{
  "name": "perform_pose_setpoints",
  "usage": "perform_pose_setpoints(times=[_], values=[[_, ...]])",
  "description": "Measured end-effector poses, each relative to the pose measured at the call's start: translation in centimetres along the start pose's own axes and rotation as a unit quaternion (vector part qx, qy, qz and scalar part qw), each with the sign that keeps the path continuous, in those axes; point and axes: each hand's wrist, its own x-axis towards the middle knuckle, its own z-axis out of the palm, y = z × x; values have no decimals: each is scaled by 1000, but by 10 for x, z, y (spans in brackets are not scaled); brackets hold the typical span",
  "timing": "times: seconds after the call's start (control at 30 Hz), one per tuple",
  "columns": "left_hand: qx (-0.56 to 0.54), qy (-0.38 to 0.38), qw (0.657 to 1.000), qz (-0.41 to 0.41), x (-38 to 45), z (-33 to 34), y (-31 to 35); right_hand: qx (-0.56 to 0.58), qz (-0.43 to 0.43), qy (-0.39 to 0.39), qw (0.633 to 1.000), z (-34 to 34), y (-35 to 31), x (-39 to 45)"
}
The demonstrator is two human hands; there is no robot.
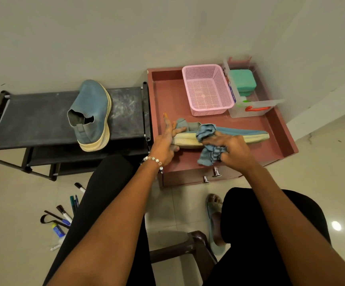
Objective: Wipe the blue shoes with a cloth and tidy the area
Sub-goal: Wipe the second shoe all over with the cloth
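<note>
Both hands at work on one blue shoe (250, 134) lying on its side across the near part of a reddish-brown cabinet top (279, 139). Left hand (164, 144) gripping the heel end, thumb side toward the sole, one finger stretched out along the collar. Right hand (232, 148) clenched around a bunched blue striped cloth (207, 141), pressing it against the pale sole at mid-length. Beaded bracelet (154, 159) on the left wrist.

Left of the cabinet, a black shoe rack (33, 118) with a dusty top shelf, carrying the second blue shoe (92, 112), upright, toe toward the wall. Far on the cabinet top, a pink mesh basket (207, 89); just right of it, a clear plastic box (256, 106) with a red handle, holding a green lidded container (242, 81). Label on the box too blurred to read. Two metal knobs (210, 175) on the cabinet front.

Pale glossy floor tiles (316, 178), plain light wall behind. Near left on the floor, scattered markers and pens (68, 209) and a small tube (57, 231). Dark chair edge (188, 246) between the knees, a sandalled foot (215, 215) beside it.
</note>
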Motion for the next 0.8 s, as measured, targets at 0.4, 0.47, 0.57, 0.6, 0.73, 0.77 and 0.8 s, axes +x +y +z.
perform_pose_setpoints(times=[0.4, 0.47, 0.57, 0.6, 0.73, 0.77, 0.8], values=[[71, 12, 997, -12, -6, -5, 4, 78, -7, -26, 997, 37, -47, 14], [26, -7, 999, -19, -6, -4, 4, 81, 4, -53, 995, 16, -25, 7], [46, -25, 999, 9, -4, -3, 5, 85, 112, -12, 990, -15, -1, -10], [61, -24, 998, 18, -4, -3, 5, 99, 140, 20, 985, -21, 0, -14], [80, 3, 994, 78, -10, 1, 5, 273, 227, 268, 896, -21, -16, -13], [83, 12, 993, 79, -11, 2, 5, 317, 238, 327, 858, -18, -22, -10], [86, 21, 994, 59, -11, 1, 4, 327, 250, 362, 836, -14, -26, -7]])
